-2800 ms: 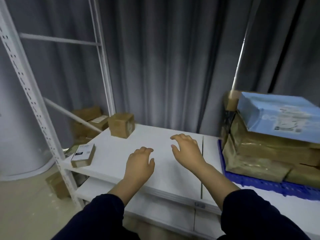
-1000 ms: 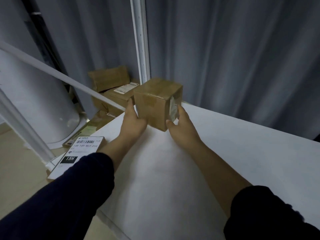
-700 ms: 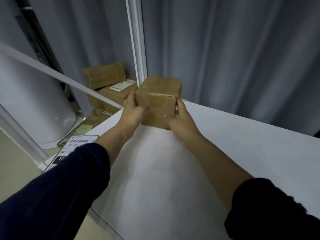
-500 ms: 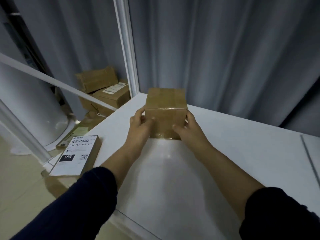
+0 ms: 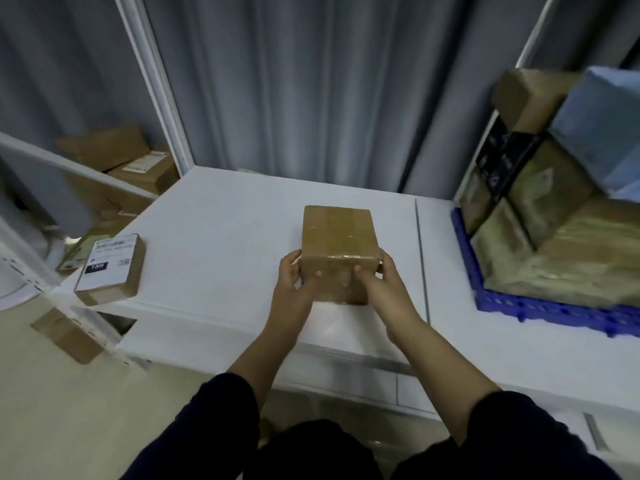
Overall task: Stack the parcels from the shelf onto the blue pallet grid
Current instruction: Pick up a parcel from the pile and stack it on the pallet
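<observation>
Both hands, left hand [image 5: 292, 282] and right hand [image 5: 379, 284], clamp brown box [image 5: 337, 251] mid-frame above white shelf [image 5: 225, 230]; bare surface around it, blue pallet grid [image 5: 519, 310] loaded at right edge.

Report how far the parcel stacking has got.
Done: several wrapped parcels and a blue one already sit stacked on the blue pallet grid. In hand: the left hand and right hand grip a brown box over the white shelf, not yet at the pallet. Left: that box, plus the labelled flat parcel at the shelf's left edge.
</observation>
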